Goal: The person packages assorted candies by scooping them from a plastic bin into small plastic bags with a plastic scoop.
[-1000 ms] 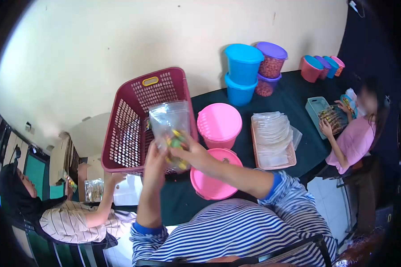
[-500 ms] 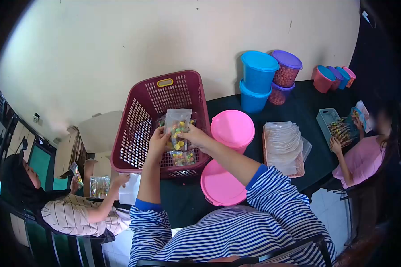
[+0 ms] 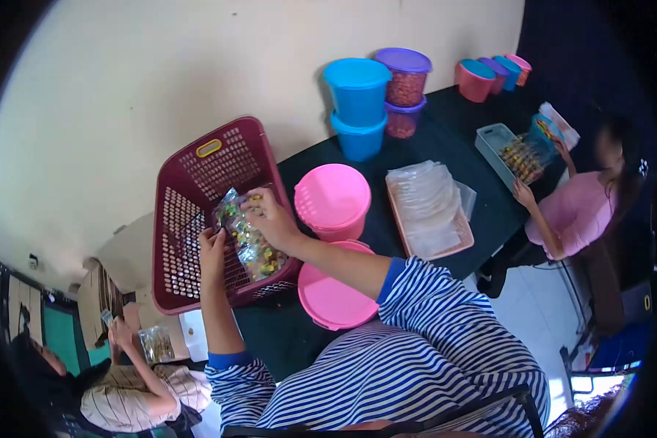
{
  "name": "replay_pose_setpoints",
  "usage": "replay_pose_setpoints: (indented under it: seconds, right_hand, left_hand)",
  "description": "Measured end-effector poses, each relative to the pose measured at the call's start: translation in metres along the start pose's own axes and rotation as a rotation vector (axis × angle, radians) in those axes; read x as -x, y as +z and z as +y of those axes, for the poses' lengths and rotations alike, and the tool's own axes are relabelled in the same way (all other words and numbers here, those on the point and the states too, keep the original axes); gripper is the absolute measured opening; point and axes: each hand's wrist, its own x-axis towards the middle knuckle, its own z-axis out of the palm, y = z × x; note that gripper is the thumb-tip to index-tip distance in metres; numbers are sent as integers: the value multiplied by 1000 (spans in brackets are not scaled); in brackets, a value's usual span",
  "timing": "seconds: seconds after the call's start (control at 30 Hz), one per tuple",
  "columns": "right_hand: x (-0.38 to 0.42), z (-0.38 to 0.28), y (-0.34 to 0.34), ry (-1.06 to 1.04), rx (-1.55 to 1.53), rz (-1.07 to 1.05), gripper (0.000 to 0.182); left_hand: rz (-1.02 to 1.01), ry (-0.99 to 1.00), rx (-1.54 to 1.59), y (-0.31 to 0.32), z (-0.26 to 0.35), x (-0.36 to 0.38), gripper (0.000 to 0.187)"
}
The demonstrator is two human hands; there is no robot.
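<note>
A maroon perforated basket (image 3: 169, 252) stands on the dark table. Inside it, clear packets of colourful candies (image 3: 259, 255) lie in a row along its right side. My right hand (image 3: 271, 223) is over these packets, fingers bent and apart, touching their upper part. My left hand (image 3: 212, 255) is inside the basket at the left of the packets, thumb and fingers slightly apart, with nothing visible between them. Whether its fingertips touch a packet is hard to make out.
Beside the basket are two pink lidded tubs (image 3: 333, 193) and a pink tray of empty clear bags (image 3: 425, 212). Stacked blue tubs (image 3: 358, 91) stand behind. A person in pink (image 3: 573, 212) handles packets at right; another in a striped top (image 3: 128, 398) works at left.
The candy packet held up between both hands is now down among the others in the basket. Both hands have lowered and moved apart. My view has swung to the right.
</note>
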Motion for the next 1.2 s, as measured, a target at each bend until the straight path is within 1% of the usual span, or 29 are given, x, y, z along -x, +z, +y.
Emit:
replay_pose_setpoints:
  seconds: [0.03, 0.07, 0.1, 0.13, 0.17, 0.23, 0.27, 0.3, 0.33, 0.37, 0.43, 0.47, 0.5, 0.53, 0.57, 0.6, 0.67, 0.7, 0.73, 0.8, 0.83, 0.87, 0.93, 0.97, 1.0, 1.07, 1.1, 1.17, 1.2]
  right_hand:
    - [7, 14, -2, -246, 78, 31, 33]
    - [34, -5, -11, -341, 228, -68, 33]
    - [60, -14, -18, -446, 286, -91, 28]
    - [89, -14, -28, -507, 436, -70, 26]
    - [110, 0, -43, -686, 587, -84, 30]
    - [166, -10, -80, -659, 593, -204, 24]
    - [194, -1, -101, -607, 602, -155, 22]
    - [218, -6, -122, -455, 663, -146, 19]
    - [241, -7, -147, -341, 821, -50, 17]
    - [265, -4, -170, -219, 969, 47, 15]
    - [304, 0, -208, 63, 925, 299, 11]
    - [320, 2, -230, 192, 868, 353, 13]
    - [330, -2, -241, 203, 852, 421, 14]
    - [338, -6, -250, 164, 909, 436, 13]
    - [341, -7, -256, 135, 935, 451, 13]
    - [345, -10, -262, 113, 960, 472, 12]
    - [351, -15, -267, 117, 1002, 463, 12]
    - [351, -25, -264, 162, 1046, 446, 12]
    - [350, -34, -263, 183, 1050, 438, 13]
    - [362, -32, -268, 234, 1099, 409, 15]
    - [364, -30, -273, 225, 1097, 413, 15]
    - [369, -29, -276, 244, 1124, 378, 15]
    - [370, -29, -278, 268, 1149, 349, 16]
    - [368, -31, -284, 258, 1184, 338, 15]
    - [363, -32, -288, 246, 1220, 331, 15]
    - [347, -38, -301, 145, 1278, 292, 14]
    - [334, -42, -304, 150, 1344, 295, 12]
    - [311, -40, -317, 152, 1407, 302, 10]
    - [301, -33, -329, 129, 1432, 321, 13]
  left_hand:
    - [-15, 2, 11, 2, 4, 3, 48]
    - [-28, 2, 29, 1, 4, 4, 43]
    - [-47, 12, 28, -1, 3, 4, 37]
    - [-66, 19, 31, 0, 4, 5, 32]
    - [-38, 89, 26, 2, 16, 12, 26]
    - [75, 380, 102, 4, 34, 24, 18]
    - [201, 627, 68, 11, 47, 38, 12]
    - [338, 873, 35, 20, 63, 58, 9]
    - [239, 1041, -49, 15, 78, 82, 5]
    - [128, 1250, 12, 21, 110, 116, 8]
    - [-61, 1362, 80, 22, 134, 181, 15]
    - [-232, 1461, 42, 20, 152, 200, 15]
    - [-372, 1561, -17, 19, 168, 206, 21]
    - [-282, 1602, 104, 39, 167, 217, 24]
    - [-192, 1595, 271, 57, 157, 224, 29]
    - [-208, 1566, 273, 68, 158, 228, 29]
    - [105, 1586, 416, 87, 162, 227, 25]
    - [52, 1645, 354, 85, 166, 218, 24]
    - [33, 1617, 342, 83, 163, 217, 24]
    - [12, 1695, 399, 86, 154, 214, 29]
    - [-7, 1780, 428, 95, 157, 207, 28]
    - [-12, 1783, 429, 103, 160, 210, 28]
    - [31, 1523, 497, 118, 165, 217, 27]
    - [-81, 1505, 397, 121, 162, 211, 39]
    - [-90, 1506, 398, 120, 160, 203, 39]
    - [-498, 1297, -104, 118, 156, 194, 52]
    - [-508, 1298, -105, 122, 155, 193, 52]
    - [-747, 944, -396, 133, 146, 192, 48]
    - [-747, 945, -401, 135, 136, 192, 48]
